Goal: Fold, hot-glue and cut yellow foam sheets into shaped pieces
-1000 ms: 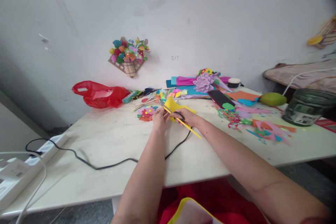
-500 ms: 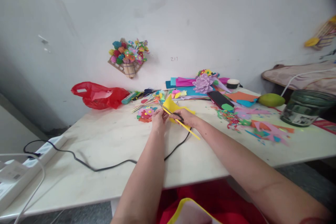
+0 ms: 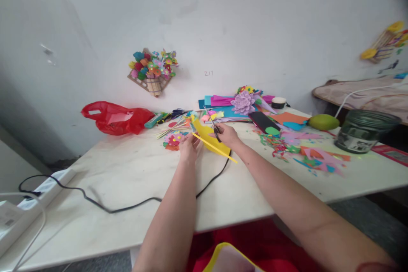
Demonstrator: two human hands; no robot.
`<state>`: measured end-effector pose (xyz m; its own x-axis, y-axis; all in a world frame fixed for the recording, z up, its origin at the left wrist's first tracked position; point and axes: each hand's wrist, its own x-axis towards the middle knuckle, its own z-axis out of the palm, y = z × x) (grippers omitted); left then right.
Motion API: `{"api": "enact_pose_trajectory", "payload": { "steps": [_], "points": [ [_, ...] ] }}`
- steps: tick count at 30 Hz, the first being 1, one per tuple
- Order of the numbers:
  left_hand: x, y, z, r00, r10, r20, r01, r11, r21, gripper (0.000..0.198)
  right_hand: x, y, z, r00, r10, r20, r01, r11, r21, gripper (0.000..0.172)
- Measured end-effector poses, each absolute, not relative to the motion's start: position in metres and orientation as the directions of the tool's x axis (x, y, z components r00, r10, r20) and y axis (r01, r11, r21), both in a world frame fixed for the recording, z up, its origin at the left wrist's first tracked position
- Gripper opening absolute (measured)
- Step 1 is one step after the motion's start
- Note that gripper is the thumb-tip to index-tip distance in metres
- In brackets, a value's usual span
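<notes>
My left hand is closed on a narrow yellow strip, which slants down to the right below the right hand. In my right hand is a pair of scissors, dark handles in the fingers and blades pointing up and away. Between the hands a larger yellow sheet lies over the table, behind the strip; whether the left fingers also touch it I cannot tell. Just left of the left hand is a cluster of pink and red flower shapes.
On the table a black cord runs from a white power strip. A red plastic bag lies at the back left. To the right are a phone, colourful scraps and a green jar.
The scissors have swung away from the strip and now point upward, with the right hand slightly higher. The yellow strip and sheet now show apart. The whole view has shifted slightly.
</notes>
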<state>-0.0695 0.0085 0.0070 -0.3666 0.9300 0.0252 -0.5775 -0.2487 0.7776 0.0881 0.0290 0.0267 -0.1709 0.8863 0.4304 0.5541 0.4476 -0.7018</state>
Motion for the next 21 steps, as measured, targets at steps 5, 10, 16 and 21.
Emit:
{"api": "enact_pose_trajectory", "payload": {
  "steps": [5,10,16,21],
  "points": [
    [-0.07,0.007,0.008,-0.324,0.942,0.087,-0.556,-0.264,0.788,0.014,0.092,0.027,0.031,-0.044,0.895,0.444,0.79,0.303,-0.533,0.04],
    [-0.068,0.005,0.01,-0.308,0.946,0.103,-0.51,-0.256,0.821,0.019,0.102,0.035,0.033,0.018,0.907,0.42,0.876,0.188,-0.444,0.042],
    [-0.069,0.009,0.008,-0.339,0.941,0.025,-0.46,-0.188,0.868,0.022,0.126,0.046,0.034,0.038,0.947,0.319,0.966,0.047,-0.255,0.031],
    [-0.068,0.007,0.01,-0.363,0.932,0.019,-0.434,-0.187,0.881,0.021,0.137,0.05,0.03,0.078,0.981,0.179,0.982,-0.045,-0.182,0.035]
  ]
}}
